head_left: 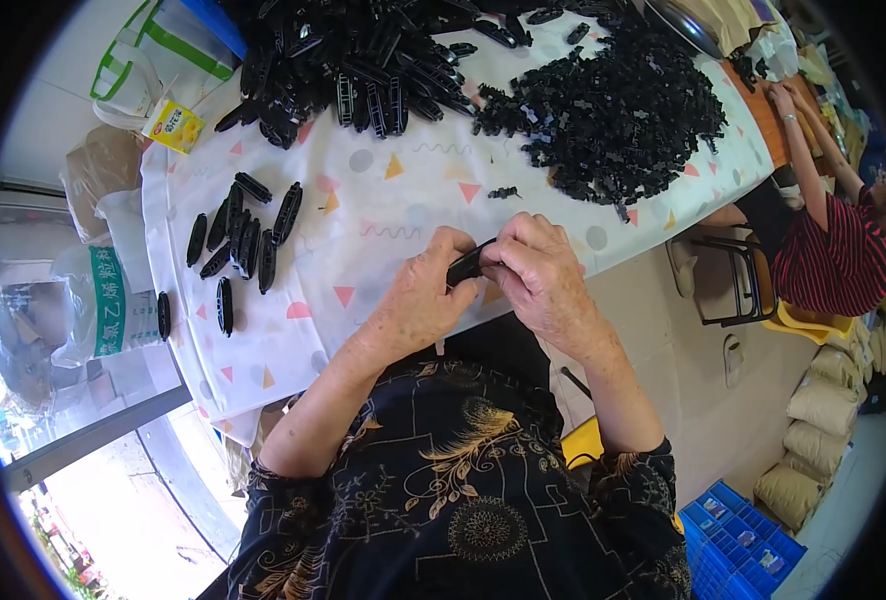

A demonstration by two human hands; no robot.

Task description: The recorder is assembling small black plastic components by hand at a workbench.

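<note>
Near the table's front edge, my left hand point(418, 300) is closed around one end of a long black plastic part point(470, 264). The fingers of my right hand point(540, 275) are pinched at its other end and cover much of it, so whether a smaller piece is between them is hidden. Just beyond my hands lies a short strip of small black pieces point(503, 192). Several similar long black parts point(248, 240) lie in a loose group to the left. At the back rise a heap of long black parts point(363, 60) and, to its right, a heap of small black pieces point(618, 125).
A patterned white cloth covers the table point(363, 215). A yellow packet point(173, 127) and a green-edged bag point(128, 80) are at the back left. On the right, a person in a striped top point(833, 255) sits at a brown table. A blue crate point(738, 545) stands on the floor.
</note>
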